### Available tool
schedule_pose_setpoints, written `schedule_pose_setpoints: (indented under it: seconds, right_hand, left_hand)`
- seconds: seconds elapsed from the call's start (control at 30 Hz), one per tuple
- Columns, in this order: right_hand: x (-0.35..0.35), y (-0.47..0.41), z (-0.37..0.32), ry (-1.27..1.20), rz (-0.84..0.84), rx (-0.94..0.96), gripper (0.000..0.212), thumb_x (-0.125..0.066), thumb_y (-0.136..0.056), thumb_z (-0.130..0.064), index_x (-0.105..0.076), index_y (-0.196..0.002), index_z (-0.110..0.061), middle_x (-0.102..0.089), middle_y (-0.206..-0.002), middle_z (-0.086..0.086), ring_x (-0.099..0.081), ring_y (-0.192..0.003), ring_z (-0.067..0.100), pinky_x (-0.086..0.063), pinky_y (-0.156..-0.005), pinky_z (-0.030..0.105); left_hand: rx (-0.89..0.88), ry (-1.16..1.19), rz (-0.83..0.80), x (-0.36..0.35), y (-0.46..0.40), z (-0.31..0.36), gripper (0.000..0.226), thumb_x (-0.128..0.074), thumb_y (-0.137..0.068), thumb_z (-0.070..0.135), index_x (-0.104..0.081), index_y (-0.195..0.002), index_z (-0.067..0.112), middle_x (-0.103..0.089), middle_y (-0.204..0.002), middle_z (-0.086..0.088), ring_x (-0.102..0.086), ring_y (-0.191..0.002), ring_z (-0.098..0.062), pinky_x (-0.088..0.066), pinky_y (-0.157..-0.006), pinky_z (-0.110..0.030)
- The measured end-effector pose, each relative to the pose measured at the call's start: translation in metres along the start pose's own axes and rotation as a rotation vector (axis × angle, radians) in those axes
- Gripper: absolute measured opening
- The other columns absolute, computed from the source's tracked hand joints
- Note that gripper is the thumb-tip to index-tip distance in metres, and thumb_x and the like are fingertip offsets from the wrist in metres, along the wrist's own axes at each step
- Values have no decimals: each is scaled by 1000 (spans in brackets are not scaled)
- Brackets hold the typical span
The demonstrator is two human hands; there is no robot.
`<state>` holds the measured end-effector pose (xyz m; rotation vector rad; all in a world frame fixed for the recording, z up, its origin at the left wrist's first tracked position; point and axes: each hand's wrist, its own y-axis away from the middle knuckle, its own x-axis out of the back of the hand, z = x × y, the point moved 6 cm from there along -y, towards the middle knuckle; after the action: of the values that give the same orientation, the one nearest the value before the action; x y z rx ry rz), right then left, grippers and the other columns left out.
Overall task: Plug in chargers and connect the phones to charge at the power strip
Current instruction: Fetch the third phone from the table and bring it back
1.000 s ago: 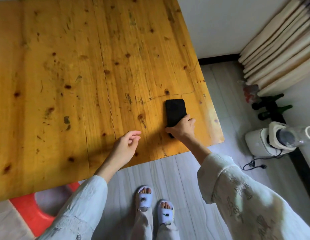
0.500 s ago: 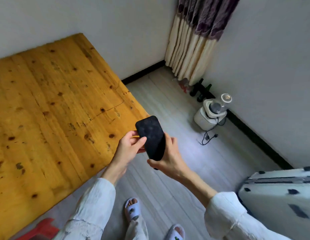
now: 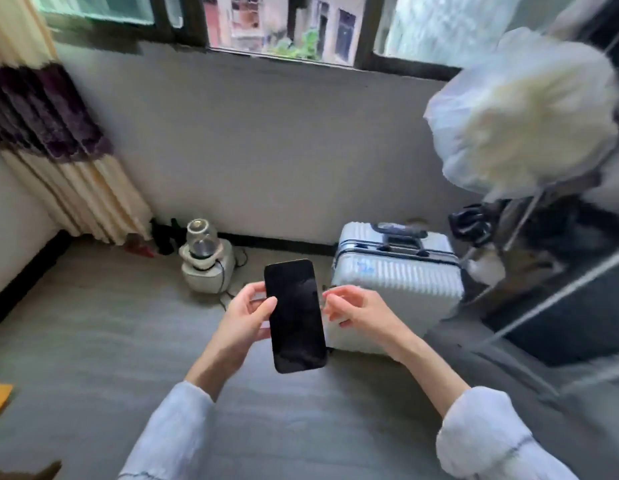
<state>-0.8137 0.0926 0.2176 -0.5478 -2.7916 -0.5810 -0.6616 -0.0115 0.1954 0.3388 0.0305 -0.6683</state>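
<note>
Phone (image 3: 296,315) held upright in left hand (image 3: 244,318), dark screen blank, no readable writing. Right hand (image 3: 356,308) just beside phone, fingers loosely curled, empty. Room edges motion-blurred; suitcase (image 3: 398,275) behind.

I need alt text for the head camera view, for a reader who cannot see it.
A left hand holds a dark phone upright above a grey floor, while the open right hand hovers beside it. Behind stand a silver suitcase and a small white appliance under a window.
</note>
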Motion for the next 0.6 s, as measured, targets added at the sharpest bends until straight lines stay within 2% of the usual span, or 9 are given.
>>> schedule_pose_setpoints:
  seconds: [0.13,0.2,0.3,0.37,0.5,0.6]
  right_hand:
    - [133,54,54,-80,310,-93,19,-49,-93,-27,-62,-100,-17,-68,-87,-3,-62,-79,10,-50,-75,25]
    - [188,86,82,-132,450,-129,20,-48,-93,-26,-62,-103,-14,-67,-86,-3,-62,-80,12,-51,-78,30]
    - [253,125,117,-206,628,-161,22,-47,-94,-23,-61,-106,-10,-66,-85,-2,-62,-79,13,-50,-77,29]
    - [293,148,140,-251,724,-170,21,-47,-94,-23,-60,-105,-11,-66,-84,-2,-62,-77,12,-50,-73,26]
    - [371,182,182,-305,888,-196,22,-49,-93,-22,-60,-107,-9,-65,-82,-2,-61,-74,11,-49,-68,24]
    - [432,211,212,-371,1022,-222,20,-49,-93,-21,-61,-105,-9,-65,-80,-2,-61,-70,12,-47,-65,22]
  left_hand:
    - [-7,-143,-314,-141,-29,1,19,-42,-96,9,-54,-103,22,-67,-92,-4,-61,-76,-16,-51,-66,-33]
    - [-13,-196,-446,-212,-39,-2,17,-42,-96,10,-53,-100,22,-69,-89,-1,-63,-70,-13,-51,-61,-29]
    - [-28,-251,-573,-305,-46,-11,16,-42,-96,13,-53,-95,25,-71,-78,11,-64,-63,0,-47,-48,-15]
    - [-25,-282,-640,-365,-50,-21,16,-42,-96,15,-53,-95,26,-71,-78,13,-64,-65,3,-48,-51,-15]
    - [2,-315,-753,-473,-58,-40,16,-40,-97,13,-52,-103,21,-65,-92,3,-62,-81,-10,-51,-61,-25]
    - [-16,-340,-816,-556,-68,-47,15,-41,-96,10,-52,-102,19,-64,-87,3,-60,-73,-8,-49,-52,-19]
